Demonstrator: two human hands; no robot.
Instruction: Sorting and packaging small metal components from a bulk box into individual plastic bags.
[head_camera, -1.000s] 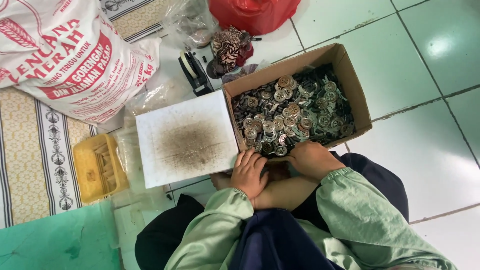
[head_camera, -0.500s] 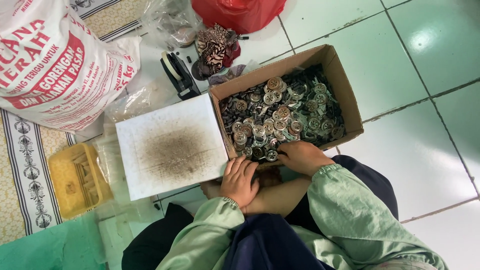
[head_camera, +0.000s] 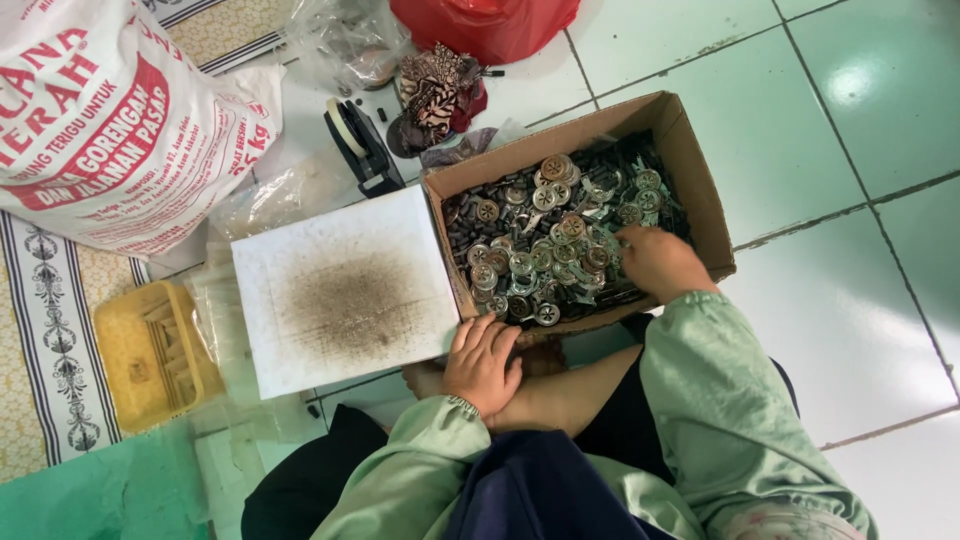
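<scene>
Head view: cardboard box (head_camera: 700, 190) on the tiled floor (head_camera: 850, 120), full of round metal buttons (head_camera: 540, 250). Right hand (head_camera: 655, 262) reaches into the pile at the box's near edge; grip hidden, cannot tell. Left hand (head_camera: 482, 362) rests loosely open, empty, at the near edge of the stained white board (head_camera: 345, 290). Tape dispenser (head_camera: 358, 145) and printed sack (head_camera: 95, 120) lie beyond the board.

The right hand's (head_camera: 655, 262) fingertips are buried among the metal pieces (head_camera: 545, 240), so any grasp cannot be told. The red bag (head_camera: 485, 22) and the white sack (head_camera: 95, 120) are cut off by the frame's top edge. The left hand (head_camera: 482, 362) hides the box's (head_camera: 700, 190) near corner.
</scene>
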